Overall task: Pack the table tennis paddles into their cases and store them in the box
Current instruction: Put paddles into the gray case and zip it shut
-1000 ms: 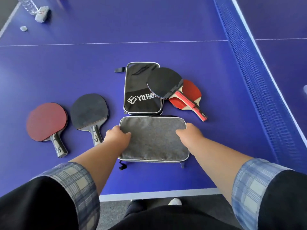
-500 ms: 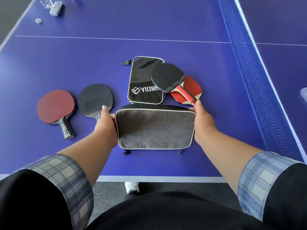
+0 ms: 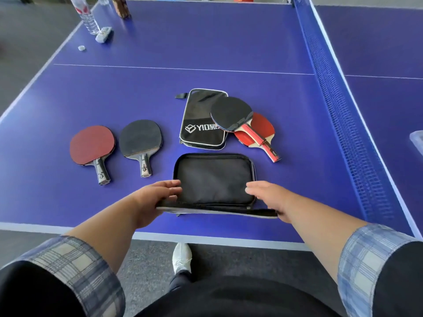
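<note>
The grey case lies open near the table's front edge, its black lining facing up. My left hand holds the lifted grey lid at its left end, and my right hand holds it at the right end. A red paddle and a black paddle lie side by side to the left. Behind the open case lies a black case with white lettering. A black paddle rests across its right edge, on top of a red paddle.
The blue table has a net running along the right. A water bottle, a small grey object and a white cap sit at the far left corner. A clear container edge shows at far right.
The grey case was shut and flat; my hands have swung its lid open towards me, showing the black inside. The view has pulled back.
</note>
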`<state>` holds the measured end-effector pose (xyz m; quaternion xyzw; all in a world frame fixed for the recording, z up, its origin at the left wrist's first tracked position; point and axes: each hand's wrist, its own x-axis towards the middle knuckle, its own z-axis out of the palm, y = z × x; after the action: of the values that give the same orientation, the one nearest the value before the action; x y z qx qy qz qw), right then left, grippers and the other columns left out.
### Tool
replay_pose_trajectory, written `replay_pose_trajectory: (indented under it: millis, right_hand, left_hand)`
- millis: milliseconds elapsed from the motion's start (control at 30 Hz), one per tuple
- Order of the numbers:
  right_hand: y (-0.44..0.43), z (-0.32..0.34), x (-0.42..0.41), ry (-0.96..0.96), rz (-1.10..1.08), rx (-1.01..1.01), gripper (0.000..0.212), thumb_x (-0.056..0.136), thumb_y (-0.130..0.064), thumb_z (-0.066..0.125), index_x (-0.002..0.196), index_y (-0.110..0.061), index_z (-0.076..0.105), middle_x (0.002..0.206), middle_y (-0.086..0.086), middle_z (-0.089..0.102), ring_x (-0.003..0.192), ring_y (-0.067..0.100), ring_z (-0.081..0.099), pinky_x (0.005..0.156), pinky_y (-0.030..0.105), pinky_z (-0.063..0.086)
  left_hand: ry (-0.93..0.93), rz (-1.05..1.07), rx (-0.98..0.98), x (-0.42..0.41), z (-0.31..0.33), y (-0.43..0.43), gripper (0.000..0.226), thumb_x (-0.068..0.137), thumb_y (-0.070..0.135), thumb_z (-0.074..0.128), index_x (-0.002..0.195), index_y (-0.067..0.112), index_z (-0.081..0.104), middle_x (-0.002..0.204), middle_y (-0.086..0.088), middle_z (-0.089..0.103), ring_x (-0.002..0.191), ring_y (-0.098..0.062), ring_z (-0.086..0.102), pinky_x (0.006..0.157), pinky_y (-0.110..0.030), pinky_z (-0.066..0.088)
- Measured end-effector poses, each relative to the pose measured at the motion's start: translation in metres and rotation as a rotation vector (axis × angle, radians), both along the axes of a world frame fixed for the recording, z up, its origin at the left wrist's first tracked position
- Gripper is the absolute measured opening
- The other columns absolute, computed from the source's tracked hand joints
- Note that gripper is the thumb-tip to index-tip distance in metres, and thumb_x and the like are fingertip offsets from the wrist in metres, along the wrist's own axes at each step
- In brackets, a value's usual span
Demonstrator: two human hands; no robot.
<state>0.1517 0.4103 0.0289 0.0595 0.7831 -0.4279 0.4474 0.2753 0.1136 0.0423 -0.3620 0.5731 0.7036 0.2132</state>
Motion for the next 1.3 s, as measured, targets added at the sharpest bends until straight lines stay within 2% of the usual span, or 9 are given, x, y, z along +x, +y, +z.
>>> replay_pose_trajectory:
  millis: [100,200,300,367,600,733,933,1100,1300]
  right_hand:
    - [0.000,-0.012,0.005,0.208,0.252,0.169,0.074,0.088,-0.043,0.065,0.153,-0.030,0.033,0.156,-0.002,0.032,0.121,0.017,0.048,0.100,0.031,0.034]
    - [-0.011,-0.033,0.008,0.357,0.553,0.381,0.085,0.089,-0.049,0.059,0.158,-0.026,0.015,0.167,0.004,0.002,0.152,0.029,0.006,0.119,0.043,0.021]
    - [-0.024,-0.053,0.013,0.429,0.674,0.522,0.091,0.088,-0.060,0.054,0.159,-0.031,0.005,0.167,0.003,-0.009,0.153,0.030,-0.009,0.120,0.051,0.014]
    - [-0.028,-0.066,0.017,0.475,0.698,0.574,0.094,0.086,-0.065,0.052,0.158,-0.033,0.000,0.166,0.003,-0.014,0.152,0.031,-0.012,0.120,0.054,0.008]
    - [-0.032,-0.081,0.018,0.704,0.797,0.656,0.100,0.084,-0.072,0.045,0.158,-0.022,-0.001,0.166,0.005,-0.015,0.151,0.028,-0.018,0.119,0.055,-0.005]
    - [-0.037,-0.082,0.009,0.620,0.825,0.563,0.098,0.088,-0.064,0.048,0.158,-0.021,-0.006,0.166,0.005,-0.018,0.153,0.025,-0.013,0.122,0.047,0.004]
    - [-0.050,-0.068,-0.008,0.623,0.868,0.633,0.095,0.089,-0.062,0.050,0.159,-0.021,0.000,0.167,0.005,-0.009,0.154,0.025,-0.005,0.123,0.050,0.006]
    - [-0.061,-0.049,0.002,0.694,0.855,0.578,0.086,0.091,-0.057,0.049,0.159,-0.022,0.008,0.168,0.003,0.000,0.154,0.024,-0.001,0.123,0.048,0.008]
    - [-0.124,-0.016,0.020,0.715,0.846,0.406,0.073,0.092,-0.053,0.052,0.154,-0.020,0.029,0.164,0.003,0.022,0.152,0.023,0.014,0.121,0.044,0.018]
  left_hand:
    - [-0.018,-0.224,-0.313,0.002,-0.009,0.008,0.056,0.088,-0.003,0.045,0.135,0.026,0.053,0.138,-0.001,0.055,0.119,-0.014,0.051,0.094,-0.028,0.042]
    - [0.034,-0.425,-0.654,-0.002,-0.023,0.020,0.063,0.087,0.018,0.057,0.146,0.033,0.041,0.140,0.000,0.051,0.121,-0.017,0.052,0.096,-0.026,0.040]
    - [0.139,-0.821,-0.998,-0.012,-0.053,0.031,0.075,0.091,0.042,0.055,0.156,0.031,0.017,0.164,-0.001,0.015,0.149,-0.020,0.015,0.117,-0.034,0.021]
    - [0.128,-0.999,-1.108,-0.017,-0.070,0.037,0.082,0.091,0.056,0.049,0.156,0.032,0.006,0.165,-0.001,-0.003,0.151,-0.022,-0.002,0.121,-0.040,0.011]
    - [0.091,-1.131,-1.214,-0.024,-0.092,0.033,0.093,0.087,0.063,0.051,0.156,0.032,-0.003,0.164,-0.004,-0.016,0.150,-0.025,-0.012,0.120,-0.041,0.001]
    - [0.066,-1.161,-1.211,-0.031,-0.090,0.032,0.089,0.091,0.059,0.050,0.156,0.031,-0.005,0.163,-0.006,-0.017,0.150,-0.027,-0.011,0.120,-0.042,0.001]
    - [0.014,-1.209,-1.237,-0.045,-0.080,0.028,0.083,0.095,0.050,0.050,0.155,0.030,-0.004,0.164,-0.009,-0.014,0.150,-0.032,-0.008,0.120,-0.046,0.004]
    - [0.045,-1.123,-1.223,-0.029,-0.056,0.024,0.076,0.097,0.047,0.048,0.156,0.030,0.003,0.164,-0.010,-0.007,0.150,-0.030,-0.005,0.121,-0.045,0.005]
    - [0.000,-0.743,-1.124,0.006,-0.025,-0.019,0.064,0.100,0.040,0.043,0.155,0.026,0.015,0.165,-0.006,0.005,0.150,-0.026,0.006,0.119,-0.043,0.015]
